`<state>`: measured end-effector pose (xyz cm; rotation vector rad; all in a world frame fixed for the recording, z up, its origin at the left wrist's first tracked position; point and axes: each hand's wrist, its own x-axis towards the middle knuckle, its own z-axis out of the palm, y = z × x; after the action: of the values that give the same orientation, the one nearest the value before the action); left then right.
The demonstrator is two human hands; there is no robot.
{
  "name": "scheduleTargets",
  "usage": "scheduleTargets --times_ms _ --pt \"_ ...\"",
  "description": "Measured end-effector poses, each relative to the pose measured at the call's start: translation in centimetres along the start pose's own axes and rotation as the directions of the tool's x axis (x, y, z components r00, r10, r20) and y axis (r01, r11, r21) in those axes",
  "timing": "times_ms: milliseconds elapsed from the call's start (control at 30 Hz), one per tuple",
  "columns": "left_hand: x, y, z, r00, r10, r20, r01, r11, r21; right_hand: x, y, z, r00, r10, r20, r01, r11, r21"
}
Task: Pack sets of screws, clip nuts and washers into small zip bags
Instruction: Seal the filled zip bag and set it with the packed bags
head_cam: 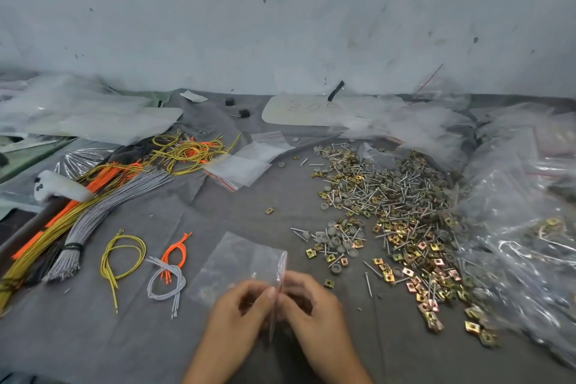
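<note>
Pinching the zip bag [241, 259] by its mouth, left grip [240, 312] and right grip [311, 305] meet (bag between).

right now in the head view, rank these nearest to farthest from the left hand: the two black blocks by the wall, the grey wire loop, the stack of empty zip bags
1. grey wire loop, just left of the left hand, which pinches the clear zip bag
2. stack of empty zip bags, further back, mid-cloth
3. black blocks, far back near the wall
</note>
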<state>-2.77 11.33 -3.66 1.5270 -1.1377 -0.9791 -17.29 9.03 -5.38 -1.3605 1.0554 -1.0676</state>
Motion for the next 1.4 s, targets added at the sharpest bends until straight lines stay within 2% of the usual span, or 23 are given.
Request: scheduleTargets --times_ms 100,167,200,267,367,433,500,567,600,700,733,800,867,933,1000,1133,1233,1300,1367,1400 --pt "-1.1 0.1 -0.3 0.995 0.092 0.047 -0.100 0.970 0.221 -0.1 -0.2 0.0 1.000 -0.016 0.023 0.015 0.999 0.035" --pt "-1.3 0.4 -0.4 0.976 0.212 0.050 -0.213 0.881 0.422 -0.1 -0.3 0.2 1.000 -0.003 0.018 0.002 0.998 0.070" --pt "-1.3 0.6 -0.4 0.970 0.240 0.040 -0.230 0.854 0.467 -0.1 -0.3 0.3 1.000 0.006 0.001 -0.006 0.996 0.086" --pt "-1.2 0.9 -0.1 0.979 0.206 0.011 -0.188 0.868 0.460 0.0 -0.2 0.5 0.998 0.022 -0.055 -0.017 0.995 0.102" --pt "-0.9 0.4 0.3 0.997 0.071 -0.028 -0.061 0.966 0.253 0.0 0.1 0.7 0.997 0.018 -0.072 -0.011 0.995 0.100" --pt "-0.7 0.3 0.4 0.997 -0.014 -0.074 0.023 0.992 0.123 -0.1 -0.1 0.7 0.998 0.005 -0.063 0.001 0.996 0.087" --pt "-0.4 0.2 0.4 0.985 -0.045 -0.166 0.056 0.996 0.065 -0.2 -0.1 0.5 0.995 -0.010 -0.102 0.014 0.999 0.042" --pt "-0.3 0.2 0.2 0.967 0.026 -0.253 0.013 0.988 0.153 -0.3 0.0 0.4 0.990 -0.005 -0.143 0.007 1.000 0.010" --pt "-0.4 0.4 0.1 0.966 0.080 -0.247 -0.016 0.968 0.249 -0.4 0.1 0.4 0.989 -0.043 -0.145 0.038 0.998 -0.040" --pt "-1.0 1.3 0.2 0.985 0.164 -0.057 -0.120 0.881 0.457 -0.6 0.2 0.7 0.962 -0.267 -0.054 0.237 0.919 -0.315" --pt "-1.1 1.5 0.3 0.980 0.197 0.007 -0.171 0.832 0.527 -0.6 0.2 0.8 0.956 -0.294 -0.014 0.268 0.888 -0.374" --pt "-1.1 2.1 0.1 0.959 0.278 0.051 -0.246 0.730 0.637 -0.8 0.0 1.0 0.966 -0.254 0.040 0.247 0.869 -0.430" --pt "-0.9 2.5 -0.3 0.951 0.308 -0.008 -0.215 0.681 0.700 -0.9 0.0 1.2 0.980 -0.190 0.062 0.196 0.846 -0.496" --pt "-0.7 2.8 -1.2 0.947 0.304 -0.105 -0.143 0.690 0.710 -1.2 -0.1 1.6 0.981 -0.180 0.068 0.185 0.787 -0.589" --pt "-0.7 2.9 -2.3 0.934 0.336 -0.122 -0.157 0.691 0.706 -1.3 -0.3 2.0 0.982 -0.170 0.088 0.184 0.717 -0.672" --pt "-1.4 3.0 -2.3 0.911 0.404 0.081 -0.368 0.708 0.602 -1.3 -0.6 2.0 0.983 -0.138 0.120 0.182 0.675 -0.715" --pt "-0.7 1.8 -2.2 0.908 0.418 0.032 -0.364 0.750 0.552 -1.4 -0.6 1.7 0.975 -0.161 0.151 0.220 0.681 -0.698" --pt "0.1 1.0 -2.1 0.912 0.408 -0.049 -0.313 0.768 0.559 -1.6 -0.7 1.6 0.970 -0.200 0.136 0.240 0.737 -0.632" --pt "0.9 0.7 -1.8 0.917 0.387 -0.094 -0.275 0.787 0.553 -1.4 -0.9 0.9 0.964 -0.263 0.030 0.236 0.803 -0.548" --pt "1.3 0.8 -1.5 0.916 0.389 -0.100 -0.278 0.795 0.539 -0.9 -0.9 0.3 0.953 -0.302 -0.034 0.233 0.798 -0.556"
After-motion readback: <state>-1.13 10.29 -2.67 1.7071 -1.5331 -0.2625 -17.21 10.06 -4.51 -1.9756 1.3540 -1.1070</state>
